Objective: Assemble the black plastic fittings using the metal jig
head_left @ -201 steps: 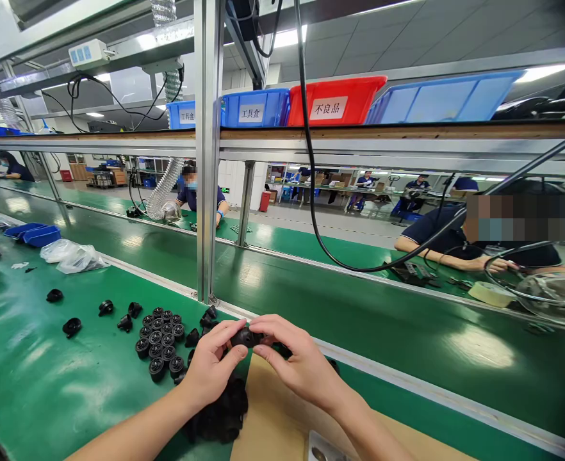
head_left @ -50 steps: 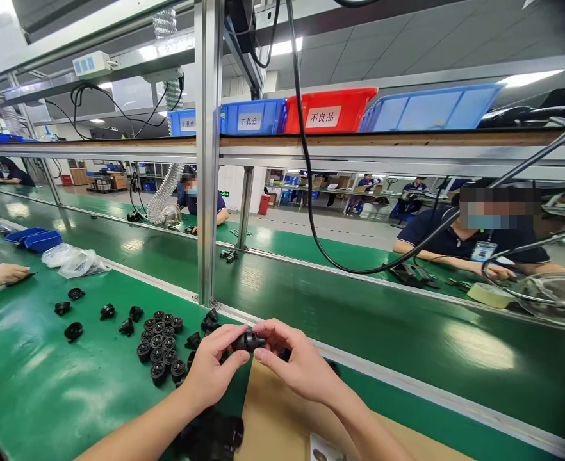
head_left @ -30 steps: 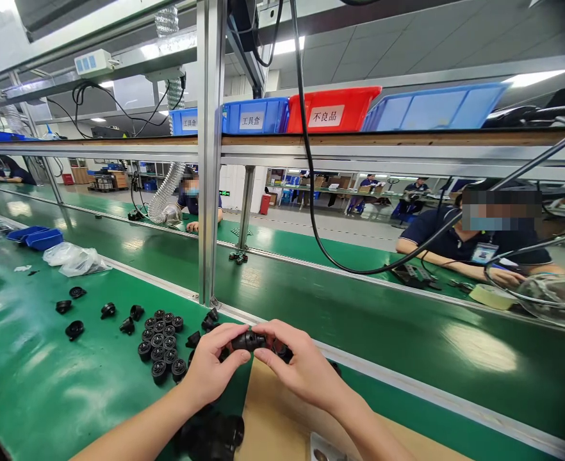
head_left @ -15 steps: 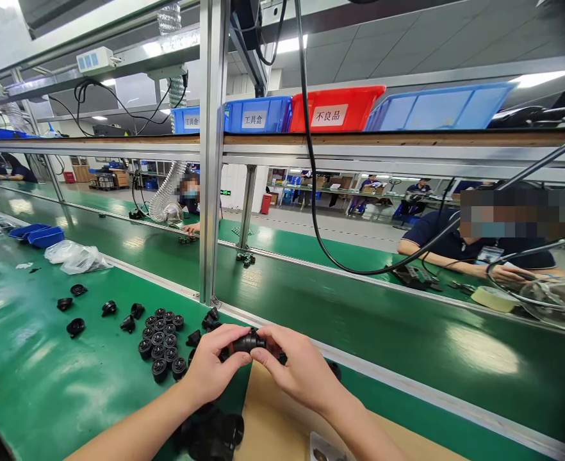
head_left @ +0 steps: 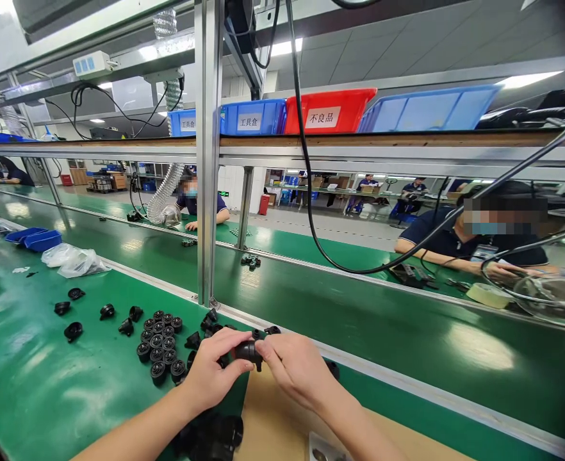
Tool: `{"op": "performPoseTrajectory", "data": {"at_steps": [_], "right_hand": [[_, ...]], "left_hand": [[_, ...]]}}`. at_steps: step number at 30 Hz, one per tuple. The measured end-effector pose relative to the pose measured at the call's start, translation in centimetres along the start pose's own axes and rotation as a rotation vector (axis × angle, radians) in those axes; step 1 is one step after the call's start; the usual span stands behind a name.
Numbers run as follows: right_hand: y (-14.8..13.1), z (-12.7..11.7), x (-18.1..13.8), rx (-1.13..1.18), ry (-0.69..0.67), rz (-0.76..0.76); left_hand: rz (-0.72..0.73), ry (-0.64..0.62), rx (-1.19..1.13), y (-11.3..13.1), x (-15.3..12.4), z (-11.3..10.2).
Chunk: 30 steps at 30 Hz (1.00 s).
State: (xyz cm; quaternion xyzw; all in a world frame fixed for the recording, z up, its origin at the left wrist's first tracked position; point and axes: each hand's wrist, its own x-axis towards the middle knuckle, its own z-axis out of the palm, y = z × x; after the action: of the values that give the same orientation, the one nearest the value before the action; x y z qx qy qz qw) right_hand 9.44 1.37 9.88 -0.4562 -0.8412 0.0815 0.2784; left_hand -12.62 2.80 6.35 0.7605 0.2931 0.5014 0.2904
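Between my two hands is a small black rounded plastic part [head_left: 246, 351], held just over the edge of a brown cardboard sheet [head_left: 282, 410]. My left hand [head_left: 215, 366] grips it from the left with thumb and fingers. On its right end, the fingers of my right hand [head_left: 294, 368] are closed, partly covering it. Several round black parts [head_left: 162, 346] stand grouped on the green bench left of my hands. More black parts [head_left: 210, 438] lie in a heap below my left forearm.
Loose black parts [head_left: 73, 331] are scattered on the left, near a clear plastic bag [head_left: 78, 261] and blue trays [head_left: 42, 239]. A metal post [head_left: 206, 192] rises ahead of my hands. A black cable [head_left: 311, 211] hangs down. Across the line, a co-worker [head_left: 455, 240] sits at right.
My right hand has turned at the black part, its fingers now folded over the right end. My left hand keeps its grip. The view has shifted slightly.
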Motion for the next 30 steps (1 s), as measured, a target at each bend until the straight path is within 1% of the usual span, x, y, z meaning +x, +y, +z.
{"op": "performPoseTrajectory", "data": {"at_steps": [2,3,4,6,7,8,9,10,12,13,14,17,18,19,22,23,27,30], "right_hand": [[-0.1,-0.7,-0.1,0.086,0.026,0.031],[-0.2,-1.2,-0.2,0.148,0.032,0.017],[-0.3,-1.7,-0.3,0.210,0.022,-0.020],[-0.3,-2.4,-0.4,0.286,-0.015,-0.146],[-0.4,-2.5,-0.4,0.295,-0.027,-0.202],[-0.4,-2.3,-0.4,0.298,-0.031,-0.224],[-0.5,-2.0,-0.4,0.308,-0.026,-0.206],[-0.6,-1.6,-0.3,0.334,-0.019,-0.151],[-0.9,-0.7,-0.1,0.430,-0.010,-0.006],[-1.0,-0.4,0.0,0.480,-0.001,0.052],[-1.0,-0.1,0.1,0.517,0.014,0.090],[-0.9,0.2,0.2,0.539,0.057,0.136],[-0.8,0.2,0.2,0.531,0.064,0.147],[-0.7,0.2,0.2,0.524,0.067,0.156],[-0.5,0.2,0.3,0.528,0.066,0.182],[-0.5,0.3,0.4,0.535,0.064,0.188],[-0.4,0.7,0.6,0.534,0.065,0.193],[-0.1,1.4,0.6,0.450,0.084,0.182]], "left_hand": [[-0.036,0.014,0.006,-0.1,-0.1,0.0],[-0.066,0.022,-0.004,-0.2,-0.1,0.0],[-0.098,0.031,-0.019,-0.3,-0.2,0.0],[-0.144,0.034,-0.050,-0.5,-0.3,0.1],[-0.146,0.032,-0.050,-0.6,-0.3,0.1],[-0.127,0.035,-0.034,-0.7,-0.4,0.1],[-0.077,0.043,-0.007,-0.7,-0.4,0.1],[-0.004,0.059,0.026,-0.8,-0.3,0.1],[0.143,0.105,0.081,-0.8,-0.3,-0.1],[0.181,0.124,0.094,-0.7,-0.2,-0.2],[0.177,0.132,0.097,-0.7,-0.1,-0.3],[0.017,0.110,0.100,-0.6,0.1,-0.7],[-0.010,0.090,0.107,-0.6,0.2,-0.8],[-0.007,0.070,0.114,-0.6,0.3,-0.9],[0.105,0.048,0.121,-0.8,0.4,-1.1],[0.119,0.043,0.120,-0.9,0.5,-1.2],[0.045,0.012,0.125,-1.2,0.6,-1.5],[0.109,-0.024,0.192,-1.3,1.0,-2.3]]}}
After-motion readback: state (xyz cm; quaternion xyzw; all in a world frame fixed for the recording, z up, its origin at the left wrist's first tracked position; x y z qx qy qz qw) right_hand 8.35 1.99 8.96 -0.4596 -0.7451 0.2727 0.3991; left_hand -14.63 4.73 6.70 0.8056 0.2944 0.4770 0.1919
